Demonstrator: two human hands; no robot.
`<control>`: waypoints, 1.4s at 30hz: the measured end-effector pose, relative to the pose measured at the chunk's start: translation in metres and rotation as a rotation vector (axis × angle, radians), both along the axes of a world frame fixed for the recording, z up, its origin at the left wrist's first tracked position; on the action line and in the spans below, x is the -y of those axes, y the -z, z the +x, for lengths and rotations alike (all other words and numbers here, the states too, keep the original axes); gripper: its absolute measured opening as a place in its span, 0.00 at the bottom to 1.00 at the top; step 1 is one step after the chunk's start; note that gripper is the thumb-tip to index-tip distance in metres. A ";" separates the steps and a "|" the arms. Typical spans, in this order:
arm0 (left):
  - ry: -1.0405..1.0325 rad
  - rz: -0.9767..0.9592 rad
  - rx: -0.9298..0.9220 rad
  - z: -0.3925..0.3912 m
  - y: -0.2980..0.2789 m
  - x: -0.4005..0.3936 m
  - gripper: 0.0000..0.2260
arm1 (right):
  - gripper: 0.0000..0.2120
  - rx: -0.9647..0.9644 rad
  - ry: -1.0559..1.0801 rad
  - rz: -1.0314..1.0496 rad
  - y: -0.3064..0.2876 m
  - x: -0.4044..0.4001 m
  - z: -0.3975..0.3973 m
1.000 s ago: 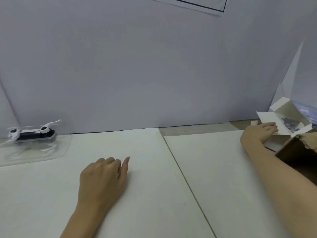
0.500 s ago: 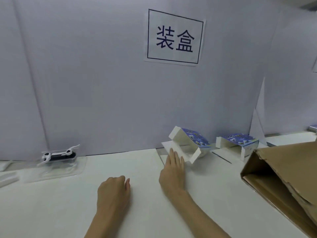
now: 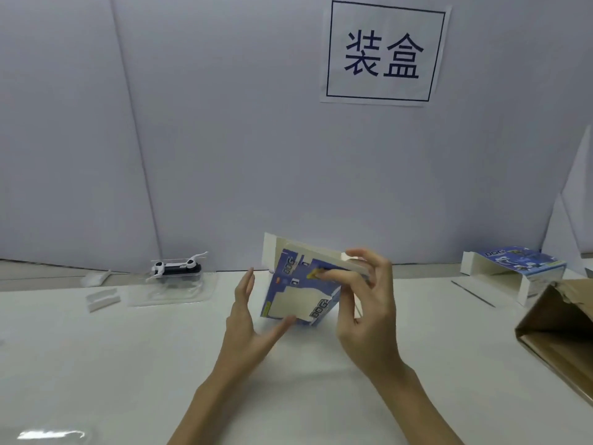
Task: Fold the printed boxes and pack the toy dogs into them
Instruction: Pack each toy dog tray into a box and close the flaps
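Observation:
A blue and white printed box (image 3: 300, 289) marked DOG is lifted above the white table (image 3: 96, 364), half folded with its flaps loose. My right hand (image 3: 369, 303) grips its right side, fingers over the top edge. My left hand (image 3: 248, 319) touches its lower left corner with thumb and spread fingers. A black and white toy dog (image 3: 176, 267) lies in a clear plastic tray (image 3: 170, 289) at the back left, well apart from both hands. A second printed box (image 3: 519, 271) lies open at the back right.
A brown cardboard carton (image 3: 558, 335) lies on its side at the right edge. Small clear plastic pieces (image 3: 102, 298) sit left of the toy's tray. A grey partition wall with a paper sign (image 3: 383, 53) stands behind the table.
My right hand dragged the printed box in from the right and lifted it off the table. My left hand rose from the table to meet it. The view shifted rightward and up.

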State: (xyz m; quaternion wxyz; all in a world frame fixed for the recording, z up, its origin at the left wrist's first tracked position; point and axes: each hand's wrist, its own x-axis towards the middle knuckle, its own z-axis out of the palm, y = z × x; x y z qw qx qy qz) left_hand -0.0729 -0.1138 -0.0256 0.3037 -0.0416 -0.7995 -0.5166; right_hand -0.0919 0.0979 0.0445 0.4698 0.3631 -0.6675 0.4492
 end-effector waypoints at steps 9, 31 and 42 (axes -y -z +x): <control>0.063 0.034 -0.101 0.011 -0.024 -0.025 0.30 | 0.20 0.094 -0.093 -0.244 -0.010 -0.002 0.003; 0.292 0.360 0.081 0.029 -0.040 -0.026 0.30 | 0.24 0.787 -0.424 -0.174 0.020 0.015 -0.003; 0.111 0.335 -0.105 0.031 -0.043 -0.046 0.17 | 0.23 0.720 -0.320 -0.212 0.022 0.027 0.004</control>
